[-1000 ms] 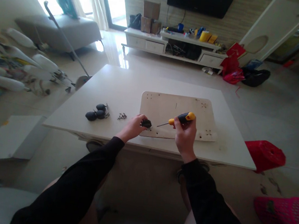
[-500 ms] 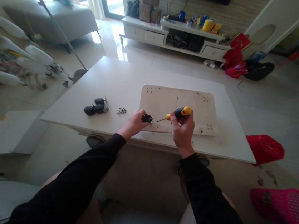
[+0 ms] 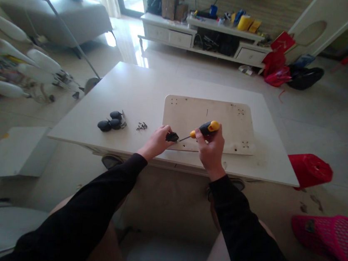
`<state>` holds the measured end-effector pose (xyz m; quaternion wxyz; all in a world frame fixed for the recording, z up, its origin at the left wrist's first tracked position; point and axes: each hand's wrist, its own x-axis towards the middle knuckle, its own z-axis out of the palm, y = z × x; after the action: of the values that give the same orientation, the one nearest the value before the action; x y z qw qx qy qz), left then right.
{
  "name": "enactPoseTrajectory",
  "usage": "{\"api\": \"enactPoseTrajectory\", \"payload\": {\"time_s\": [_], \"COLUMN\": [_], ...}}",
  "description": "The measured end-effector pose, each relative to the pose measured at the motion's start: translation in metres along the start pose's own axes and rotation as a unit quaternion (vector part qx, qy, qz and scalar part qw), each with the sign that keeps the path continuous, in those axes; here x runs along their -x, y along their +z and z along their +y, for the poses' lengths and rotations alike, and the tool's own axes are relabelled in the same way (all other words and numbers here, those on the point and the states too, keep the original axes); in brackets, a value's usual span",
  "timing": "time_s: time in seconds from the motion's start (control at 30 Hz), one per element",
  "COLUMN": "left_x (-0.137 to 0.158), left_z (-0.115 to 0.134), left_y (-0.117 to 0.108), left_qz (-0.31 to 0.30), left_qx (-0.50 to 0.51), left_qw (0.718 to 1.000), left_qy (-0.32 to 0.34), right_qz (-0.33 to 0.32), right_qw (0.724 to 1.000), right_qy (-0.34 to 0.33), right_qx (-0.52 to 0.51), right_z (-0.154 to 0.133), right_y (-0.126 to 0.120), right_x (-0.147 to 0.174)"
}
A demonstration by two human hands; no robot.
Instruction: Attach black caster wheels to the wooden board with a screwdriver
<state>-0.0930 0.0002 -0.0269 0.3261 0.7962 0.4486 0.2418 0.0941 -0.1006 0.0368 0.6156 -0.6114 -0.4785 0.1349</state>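
Note:
My left hand [image 3: 157, 141] is closed on a black caster [image 3: 172, 137] at the near left corner of a pale board [image 3: 206, 125]. The board lies flat, with groups of small holes near its corners. In my right hand [image 3: 212, 149] is a yellow and black screwdriver [image 3: 208, 128], its shaft slanting down to the left. Its tip is right beside the caster; I cannot tell whether it sits in a screw. To the left lie several loose screws [image 3: 142, 126] and a cluster of three black casters [image 3: 115, 123].
Everything lies on a white table [image 3: 141, 89]. On the floor at the right are a red roll [image 3: 310, 171] and a pink basket [image 3: 328, 238]. A white box [image 3: 17, 150] stands at the left. Beyond is a low cabinet [image 3: 181, 38] with boxes and tools.
The screwdriver has shifted slightly left, and its tip has come closer to the caster. My left hand stays at the board's corner. The whole view has tilted a little.

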Motion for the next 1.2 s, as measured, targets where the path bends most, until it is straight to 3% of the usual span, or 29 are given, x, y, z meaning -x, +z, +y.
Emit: {"api": "enactPoseTrajectory", "payload": {"time_s": [0.53,1.2], "left_x": [0.0033,0.0054], "left_z": [0.0044,0.0017], "left_y": [-0.0048,0.0013], "left_qz": [-0.018,-0.018], "left_qx": [-0.031,0.010], "left_qw": [0.999,1.000], "left_qy": [0.014,-0.006], "right_qz": [-0.047,-0.065], "right_qw": [0.999,0.998], "right_qy": [-0.018,-0.017], "right_qx": [0.019,-0.013], "right_z": [-0.0033,0.0039], "right_y": [-0.0003,0.0070], "right_x": [0.0023,0.0003]}}
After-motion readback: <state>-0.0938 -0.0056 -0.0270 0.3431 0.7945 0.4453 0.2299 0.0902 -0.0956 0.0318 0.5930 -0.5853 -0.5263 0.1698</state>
